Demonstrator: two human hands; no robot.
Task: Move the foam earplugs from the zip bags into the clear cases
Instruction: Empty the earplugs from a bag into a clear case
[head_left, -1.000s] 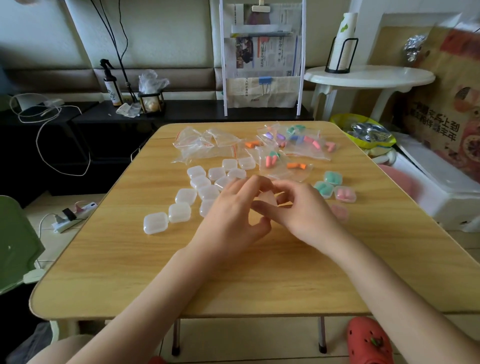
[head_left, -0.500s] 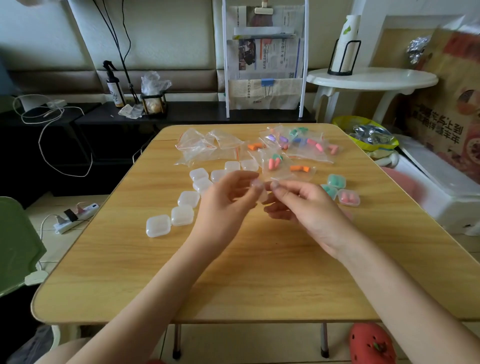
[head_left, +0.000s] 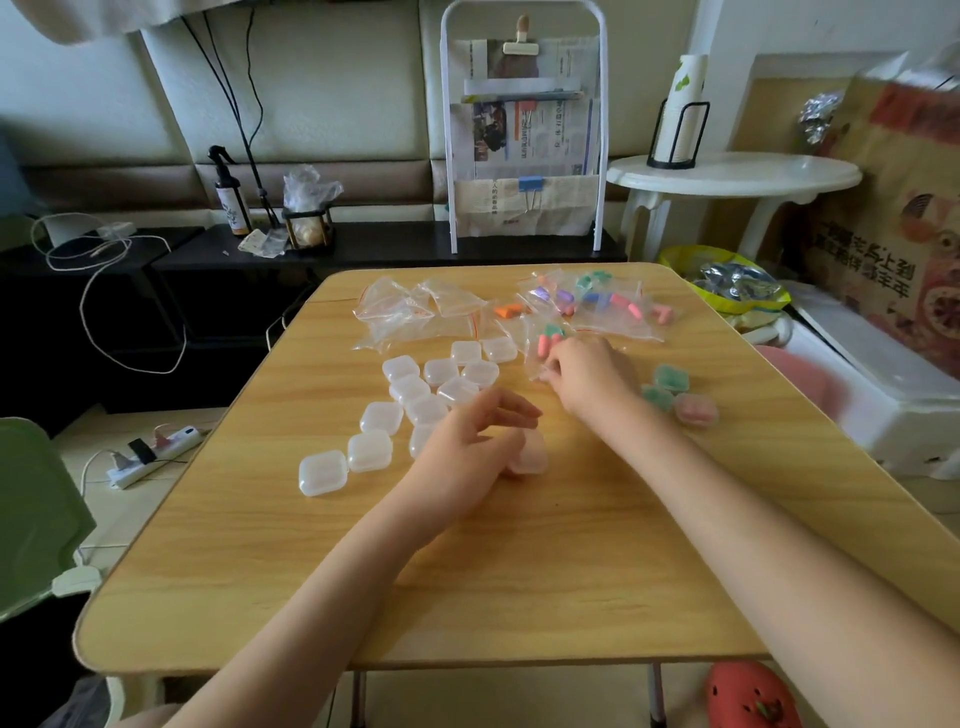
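Observation:
Several empty clear cases (head_left: 412, 387) lie in a cluster left of centre on the wooden table (head_left: 519, 571). Zip bags holding coloured foam earplugs (head_left: 605, 304) are piled at the far right; flat empty bags (head_left: 405, 312) lie at the far left. My right hand (head_left: 589, 376) reaches to a bag with pink and green earplugs (head_left: 545, 345), and its fingertips pinch the bag's near edge. My left hand (head_left: 475, 444) hangs relaxed over the table, fingers loosely curled and holding nothing. Beside its palm lies a case with pink earplugs (head_left: 529, 453). Three filled cases (head_left: 672, 378) sit to the right.
A white storage box (head_left: 883, 395) and a yellow bowl with foil (head_left: 727, 286) stand just off the table's right edge. Behind the table are a newspaper rack (head_left: 524, 156) and a black shelf with a spray bottle (head_left: 228, 197). A power strip (head_left: 150, 452) lies on the floor at left.
My hands were together at mid-table over a small case. They have parted: the right hand reached away to the zip bags, and the left sank toward the table beside the pink-filled case.

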